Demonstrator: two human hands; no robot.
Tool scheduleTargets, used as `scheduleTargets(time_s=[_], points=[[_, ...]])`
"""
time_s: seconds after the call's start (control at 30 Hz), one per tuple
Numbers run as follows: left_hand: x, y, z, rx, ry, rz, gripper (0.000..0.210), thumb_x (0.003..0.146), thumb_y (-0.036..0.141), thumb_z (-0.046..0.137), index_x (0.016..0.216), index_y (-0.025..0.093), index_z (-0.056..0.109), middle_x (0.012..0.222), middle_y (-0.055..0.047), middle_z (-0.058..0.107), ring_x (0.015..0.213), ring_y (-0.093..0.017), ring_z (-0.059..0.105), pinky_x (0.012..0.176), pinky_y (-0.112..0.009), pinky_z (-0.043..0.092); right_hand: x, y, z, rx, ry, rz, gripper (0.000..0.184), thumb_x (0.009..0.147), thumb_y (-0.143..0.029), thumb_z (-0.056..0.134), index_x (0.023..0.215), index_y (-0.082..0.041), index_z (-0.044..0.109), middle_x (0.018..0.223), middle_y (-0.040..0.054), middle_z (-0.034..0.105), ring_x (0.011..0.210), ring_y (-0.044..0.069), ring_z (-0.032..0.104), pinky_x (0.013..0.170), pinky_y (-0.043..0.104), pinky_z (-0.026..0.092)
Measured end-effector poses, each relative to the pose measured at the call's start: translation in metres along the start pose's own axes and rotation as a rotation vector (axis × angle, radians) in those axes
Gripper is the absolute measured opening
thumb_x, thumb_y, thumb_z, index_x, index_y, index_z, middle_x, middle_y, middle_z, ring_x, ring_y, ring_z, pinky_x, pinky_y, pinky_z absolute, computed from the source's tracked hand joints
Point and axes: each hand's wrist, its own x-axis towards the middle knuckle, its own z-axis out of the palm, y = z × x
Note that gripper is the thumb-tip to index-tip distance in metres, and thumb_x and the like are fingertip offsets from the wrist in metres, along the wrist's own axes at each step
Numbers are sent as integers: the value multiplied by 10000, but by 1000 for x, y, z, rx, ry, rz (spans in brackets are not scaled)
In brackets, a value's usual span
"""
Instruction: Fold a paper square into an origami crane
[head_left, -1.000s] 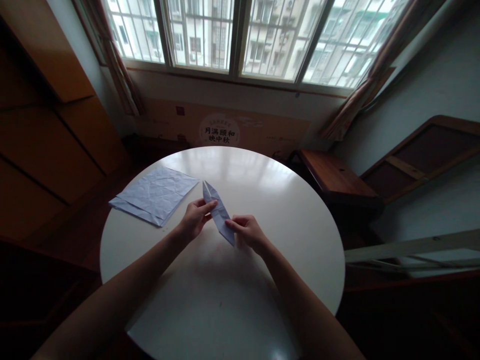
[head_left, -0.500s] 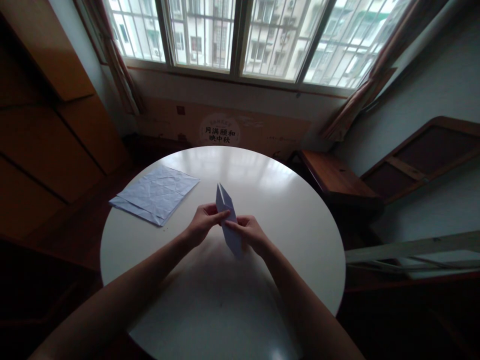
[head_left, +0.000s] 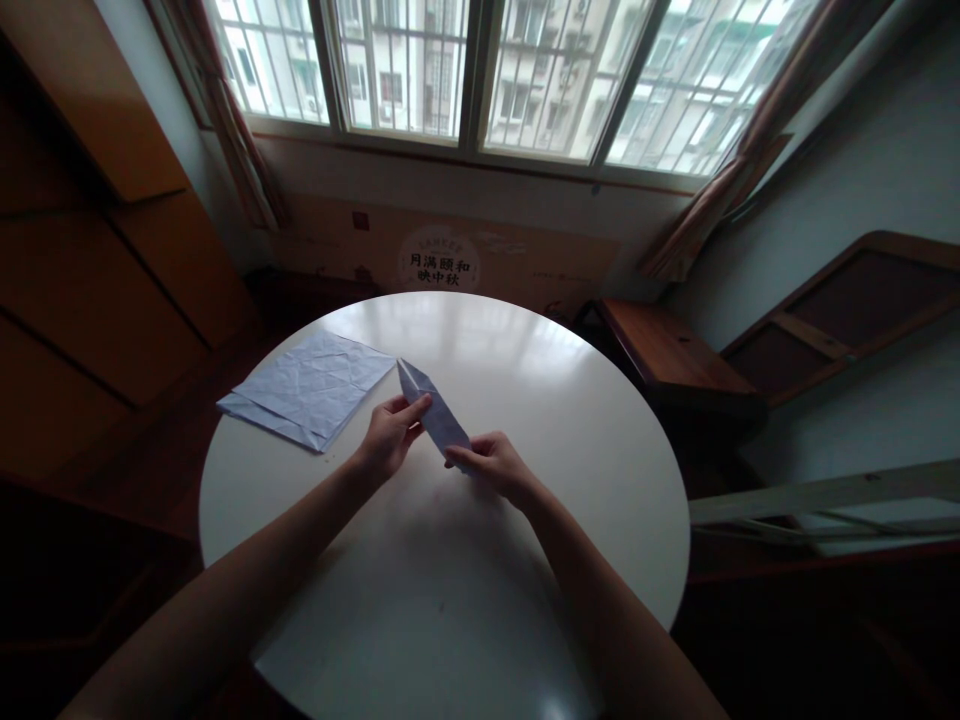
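While half second ago it stood near upright, narrow pointed folded pale-blue paper piece (head_left: pixel 435 415) now tilts flat, tip far-left; left hand (head_left: pixel 390 440) pinches upper part, right hand (head_left: pixel 491 463) pinches lower end, above round white table (head_left: pixel 600 480). Creased pale-blue sheets (head_left: pixel 315 385) lie left of left hand.

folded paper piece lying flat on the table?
No, both the left hand and right hand pinch the folded paper piece above the table.

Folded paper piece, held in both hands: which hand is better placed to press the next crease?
Probably the right hand: its fingertips pinch the near end of the folded paper piece, while the left hand steadies the middle, far tip free above the table.
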Motion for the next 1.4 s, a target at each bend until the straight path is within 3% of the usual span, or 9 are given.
scheduleTargets(time_s=[0.1,0.2,0.3,0.43,0.6,0.87,1.1,1.23,1.4], points=[[10,4,-6,-79,116,47,234,573,201,826,736,131,674,710,0,679,641,-90,604,632,-206,475,1,-1,-3,-18,-29,-69,452,769,-544,611,635,-127,720,487,-9,531,481,77,433,508,224,314],[15,4,-10,-101,151,29,200,609,176,803,751,134,668,707,-2,679,622,-84,604,605,-189,475,3,-1,-7,25,112,-136,526,818,-568,526,555,-137,674,486,11,538,492,92,459,522,234,357],[11,1,-7,-11,3,-92,211,624,199,804,754,96,673,686,-47,681,607,-113,613,596,-215,490,4,-2,-10,72,277,-211,392,810,-505,568,732,-150,715,570,7,571,543,104,497,553,241,411],[-2,-2,1,139,-218,-204,417,568,278,852,864,51,664,717,-99,692,603,-145,628,579,-235,492,1,-6,-9,116,233,-288,342,771,-359,657,1088,-233,684,862,26,627,688,113,574,634,258,481],[-7,-4,2,308,-173,10,744,573,305,856,1182,159,455,626,-2,660,502,-114,579,468,-183,401,-2,-10,-5,186,111,-357,305,789,-291,644,1089,-271,694,1011,47,592,796,124,601,711,281,519],[-11,1,5,367,-229,159,513,622,343,817,961,198,461,549,47,616,440,-89,524,445,-168,366,-1,-8,-6,263,92,-296,229,708,-329,732,920,-246,750,1150,71,538,830,144,617,716,314,552],[-10,2,4,371,-270,158,271,640,299,792,796,123,656,636,-28,671,526,-105,564,512,-209,422,-3,-13,-4,349,110,-207,240,674,-292,726,887,-181,735,783,36,699,707,152,624,695,327,525],[-9,3,1,400,-322,140,226,646,227,769,831,102,740,745,-87,719,621,-136,618,601,-244,480,1,-10,-7,393,209,-204,230,665,-277,718,876,-183,726,773,33,712,727,162,636,693,309,507],[-11,8,1,383,-447,10,388,614,203,803,984,113,728,854,-129,740,791,-205,684,748,-314,523,5,-2,-13,407,261,-217,243,674,-286,723,893,-182,722,844,55,721,726,162,639,699,308,497]])
